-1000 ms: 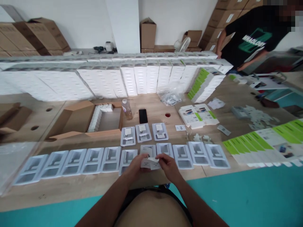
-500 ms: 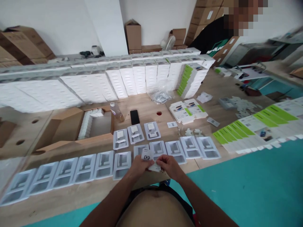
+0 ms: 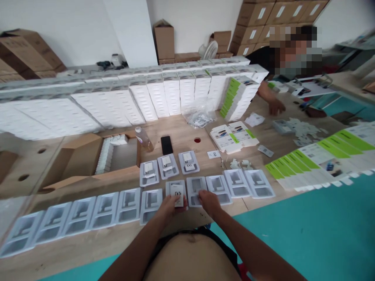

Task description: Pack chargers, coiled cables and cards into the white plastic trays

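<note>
My left hand (image 3: 168, 206) grips a small white charger (image 3: 178, 197) with a black battery mark and holds it over a white plastic tray (image 3: 175, 187) in the front row. My right hand (image 3: 208, 201) rests on the neighbouring tray (image 3: 197, 186), fingers curled on its near edge. A long row of empty white trays (image 3: 102, 207) runs left and right along the wooden table's front edge. Behind them stand three trays (image 3: 168, 166) with chargers in them.
An open cardboard box (image 3: 84, 160) of white chargers sits at left, with a bottle (image 3: 143, 138) and a black phone (image 3: 166, 144) beside it. White cartons (image 3: 164, 95) are stacked along the back. Green-and-white flat boxes (image 3: 322, 156) lie right. Another person (image 3: 278, 58) reaches onto the table at far right.
My hands have come apart: the left now holds the charger alone over a tray, the right has dropped onto the tray beside it. The other person has bent down and reached onto the table.
</note>
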A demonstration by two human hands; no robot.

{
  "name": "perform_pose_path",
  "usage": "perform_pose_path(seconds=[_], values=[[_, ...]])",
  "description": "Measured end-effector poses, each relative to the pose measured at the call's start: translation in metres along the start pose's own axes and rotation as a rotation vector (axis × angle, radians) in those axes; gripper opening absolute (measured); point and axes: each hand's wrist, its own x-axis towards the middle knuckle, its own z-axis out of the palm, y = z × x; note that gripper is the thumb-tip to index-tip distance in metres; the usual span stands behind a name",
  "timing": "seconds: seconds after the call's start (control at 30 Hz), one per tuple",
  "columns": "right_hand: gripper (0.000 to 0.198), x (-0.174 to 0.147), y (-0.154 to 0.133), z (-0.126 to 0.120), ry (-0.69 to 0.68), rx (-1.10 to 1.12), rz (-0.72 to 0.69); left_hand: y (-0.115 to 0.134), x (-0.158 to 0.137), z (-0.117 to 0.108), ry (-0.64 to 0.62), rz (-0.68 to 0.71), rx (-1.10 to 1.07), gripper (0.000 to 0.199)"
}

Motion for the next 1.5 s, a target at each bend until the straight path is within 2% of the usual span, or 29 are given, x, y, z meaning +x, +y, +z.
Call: perform_pose_path(seconds=[0.13,0.2,0.3,0.43,0.53,0.6,0.7,0.83,0.9,1.07,1.13,1.2,1.27,1.4,1.43,1.5], values=[[0.013,-0.006,-0.004,-0.010,0.015,-0.074,-0.003,0.006,-0.001,0.002,0.057,0.100,0.025,0.025],[0.012,-0.011,-0.007,-0.021,0.079,-0.032,0.023,0.010,-0.003,0.005,0.063,0.129,0.047,0.028],[0.012,-0.018,-0.018,-0.034,0.175,0.319,0.071,0.015,-0.007,0.015,0.006,0.125,0.128,0.031],[0.024,-0.023,-0.041,-0.038,0.100,0.934,0.011,0.015,-0.013,0.031,-0.130,0.126,0.212,0.033],[0.017,-0.029,-0.047,-0.043,0.144,1.133,-0.021,0.015,-0.015,0.038,-0.169,0.111,0.119,0.030],[0.014,-0.036,-0.044,-0.049,0.222,1.118,-0.045,0.017,-0.017,0.041,-0.151,0.097,0.088,0.028],[0.013,-0.048,-0.035,-0.061,0.336,0.972,-0.127,0.023,-0.020,0.047,-0.138,0.050,0.073,0.025],[0.019,-0.059,-0.023,-0.070,0.398,0.859,-0.211,0.025,-0.025,0.058,-0.232,0.067,0.121,0.034],[0.020,-0.062,-0.018,-0.072,0.359,0.902,-0.158,0.023,-0.025,0.064,-0.281,0.119,0.197,0.039],[0.026,-0.064,-0.004,-0.076,0.081,1.096,0.094,0.019,-0.020,0.076,-0.220,0.167,0.383,0.028],[0.022,-0.064,0.001,-0.076,0.053,1.097,0.101,0.016,-0.018,0.081,-0.220,0.171,0.447,0.025],[0.018,-0.065,0.007,-0.075,0.081,1.094,0.078,0.011,-0.015,0.087,-0.207,0.162,0.476,0.024],[0.016,-0.067,0.015,-0.072,0.079,1.066,0.067,0.003,-0.008,0.092,-0.170,0.166,0.491,0.021],[0.020,-0.068,0.041,-0.066,-0.043,1.002,0.086,-0.014,0.009,0.102,-0.120,0.168,0.512,0.019],[0.021,-0.067,0.050,-0.065,-0.062,0.955,0.091,-0.017,0.012,0.105,-0.130,0.158,0.500,0.019],[0.021,-0.060,0.069,-0.065,-0.046,0.723,0.112,-0.020,0.016,0.108,-0.144,0.136,0.465,0.019]])
